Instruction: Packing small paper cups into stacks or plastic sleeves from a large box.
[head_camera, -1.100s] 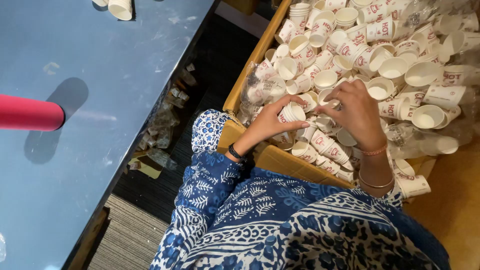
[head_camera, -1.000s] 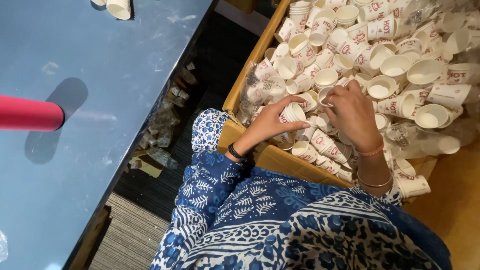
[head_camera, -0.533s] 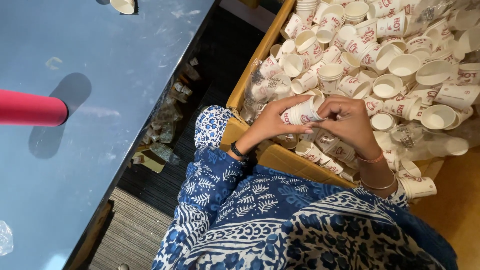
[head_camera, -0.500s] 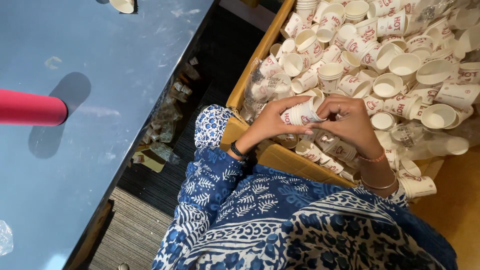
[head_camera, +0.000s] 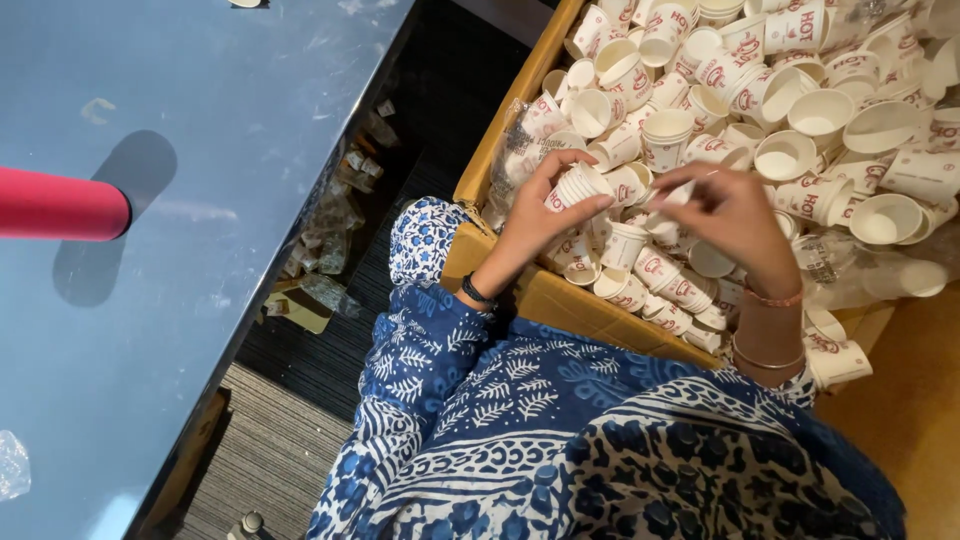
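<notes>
Counter (head_camera: 200, 150): blue-grey top along the left of the view, with a red cylinder (head_camera: 60, 205) jutting in from the left edge over it
Cardboard box (head_camera: 510, 130): open brown carton to the right of the counter, across a dark gap; its near wall runs under both wrists
Loose cups (head_camera: 800, 120): small white paper cups with red print fill the box to its far and right edges, lying every way, some mouth-up, some on their sides
Clear wrapper (head_camera: 520, 140): crumpled plastic just inside the box's left wall
Left hand (head_camera: 540, 205): closed around a short nested stack of cups (head_camera: 578, 185) near the left wall of the box; the stack's long axis lies tilted, open mouth turned up and right toward the other hand
Right hand (head_camera: 735, 215): fingers pinched on a single cup (head_camera: 668, 196), mostly hidden, held above the heap near the middle of the near wall
Key relation: the single cup sits just right of the stack's mouth, close but apart; the right hand is the nearer one to the loose cups
</notes>
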